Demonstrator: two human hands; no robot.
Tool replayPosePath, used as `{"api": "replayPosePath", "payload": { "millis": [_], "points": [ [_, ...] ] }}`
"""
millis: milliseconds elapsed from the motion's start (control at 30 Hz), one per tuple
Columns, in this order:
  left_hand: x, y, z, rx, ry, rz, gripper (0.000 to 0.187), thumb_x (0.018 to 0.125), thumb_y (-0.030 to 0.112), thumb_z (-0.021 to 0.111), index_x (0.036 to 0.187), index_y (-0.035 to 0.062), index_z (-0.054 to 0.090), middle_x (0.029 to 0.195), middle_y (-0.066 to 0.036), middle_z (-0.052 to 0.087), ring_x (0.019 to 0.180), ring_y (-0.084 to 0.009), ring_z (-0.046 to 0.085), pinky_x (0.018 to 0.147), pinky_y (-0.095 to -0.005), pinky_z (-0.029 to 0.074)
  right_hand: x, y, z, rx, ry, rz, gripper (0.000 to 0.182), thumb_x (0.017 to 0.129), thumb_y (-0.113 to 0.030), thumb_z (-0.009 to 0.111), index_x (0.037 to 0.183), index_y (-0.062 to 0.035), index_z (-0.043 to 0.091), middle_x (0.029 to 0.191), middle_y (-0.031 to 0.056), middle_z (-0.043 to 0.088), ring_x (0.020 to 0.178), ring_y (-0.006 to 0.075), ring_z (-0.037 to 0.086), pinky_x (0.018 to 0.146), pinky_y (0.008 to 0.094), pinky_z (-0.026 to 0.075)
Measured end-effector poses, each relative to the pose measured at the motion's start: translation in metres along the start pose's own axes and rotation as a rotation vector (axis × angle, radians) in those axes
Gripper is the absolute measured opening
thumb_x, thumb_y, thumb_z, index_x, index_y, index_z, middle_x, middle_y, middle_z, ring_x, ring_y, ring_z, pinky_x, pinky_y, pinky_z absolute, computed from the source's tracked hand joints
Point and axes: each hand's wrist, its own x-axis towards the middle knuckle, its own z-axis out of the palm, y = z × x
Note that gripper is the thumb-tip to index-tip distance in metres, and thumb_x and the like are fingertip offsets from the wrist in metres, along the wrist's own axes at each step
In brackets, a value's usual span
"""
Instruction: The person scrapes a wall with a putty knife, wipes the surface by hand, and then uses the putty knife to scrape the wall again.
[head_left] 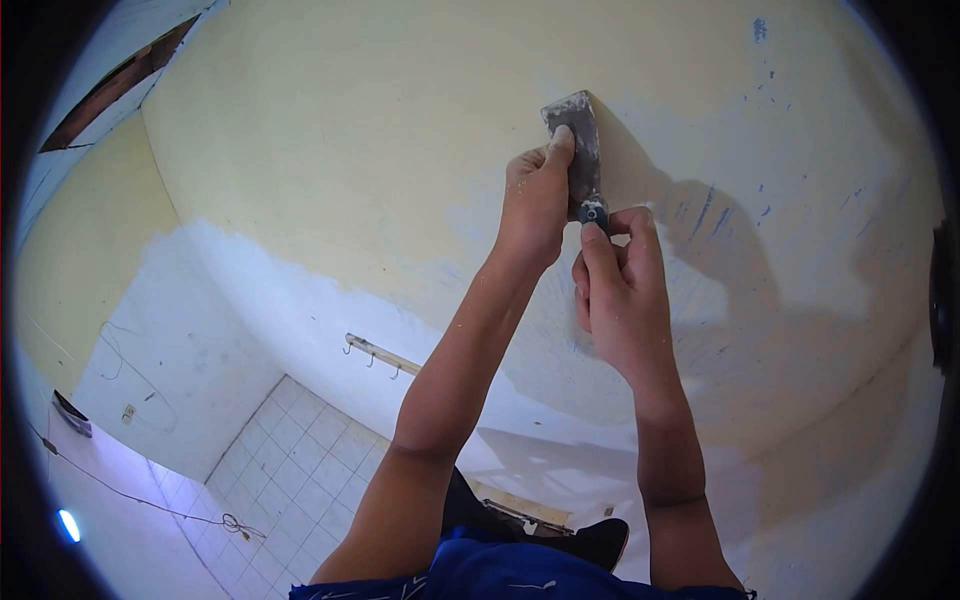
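Note:
A putty knife (586, 165) with a worn metal blade and dark handle is held up in front of the wall (400, 150), its blade tip pointing up. My left hand (535, 205) grips the blade from the left, thumb flat on its face. Just below, my right hand (625, 295) is closed around the handle, with the thumb on its front. White residue marks the blade edge and the base of the handle. Cream paint covers the upper wall, and blue specks and whitish patches show around my right hand.
A wooden rail with hooks (380, 354) is fixed to the wall at lower left. White floor tiles (310, 440) lie below, where a thin cable (150, 505) runs to a small coil. A dark shoe (600, 543) shows beneath my blue shirt (530, 572).

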Motion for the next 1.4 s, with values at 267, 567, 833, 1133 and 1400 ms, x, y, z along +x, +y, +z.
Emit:
{"api": "replayPosePath", "payload": {
  "millis": [267, 567, 833, 1133, 1400],
  "points": [
    [0.017, 0.018, -0.008, -0.053, -0.085, 0.021, 0.036, 0.105, 0.027, 0.045, 0.104, -0.0066, 0.057, 0.087, -0.013, 0.063, 0.068, -0.0181, 0.062, 0.057, -0.0366, 0.057, 0.018, -0.018, 0.01, -0.073, -0.004, -0.038, 0.022, 0.102, -0.019, 0.051, 0.107, -0.0004, 0.04, 0.071, 0.0054, 0.053, 0.057, 0.0085, 0.05, 0.053, 0.0278, 0.041],
    [0.003, -0.003, -0.009, 0.033, -0.015, 0.022, 0.04, 0.105, 0.031, 0.048, 0.078, 0.0043, 0.062, 0.066, -0.003, 0.06, 0.051, -0.0089, 0.053, 0.045, -0.0276, 0.045, 0.003, 0.008, 0.005, -0.061, 0.027, -0.042, 0.022, 0.102, -0.018, 0.051, 0.107, 0.0003, 0.04, 0.071, 0.0059, 0.051, 0.057, 0.0095, 0.05, 0.053, 0.029, 0.042],
    [0.017, 0.017, -0.018, 0.006, -0.086, 0.022, 0.036, 0.106, 0.027, 0.043, 0.103, -0.0064, 0.057, 0.087, -0.013, 0.064, 0.068, -0.0187, 0.064, 0.059, -0.0352, 0.057, 0.019, -0.012, 0.014, -0.073, 0.013, -0.093, 0.023, 0.101, -0.019, 0.052, 0.105, 0.001, 0.042, 0.073, 0.0092, 0.054, 0.059, 0.0123, 0.053, 0.055, 0.0317, 0.044],
    [-0.002, 0.001, -0.018, 0.024, -0.067, -0.036, 0.034, 0.105, 0.026, 0.047, 0.095, -0.0027, 0.062, 0.082, -0.008, 0.066, 0.066, -0.0124, 0.062, 0.058, -0.0289, 0.053, 0.002, 0.01, 0.008, -0.064, 0.029, -0.017, 0.024, 0.102, -0.02, 0.052, 0.106, 0.0007, 0.041, 0.072, 0.0092, 0.054, 0.06, 0.0121, 0.054, 0.056, 0.0307, 0.044],
    [0.012, 0.015, -0.013, -0.062, 0.009, 0.025, 0.037, 0.104, 0.031, 0.049, 0.087, 0.0006, 0.062, 0.07, -0.004, 0.063, 0.052, -0.0101, 0.055, 0.046, -0.0273, 0.046, 0.021, -0.001, 0.017, -0.07, 0.01, -0.08, 0.024, 0.102, -0.02, 0.052, 0.106, 0.0008, 0.041, 0.075, 0.0089, 0.054, 0.06, 0.0129, 0.054, 0.056, 0.0327, 0.044]
  ]
}}
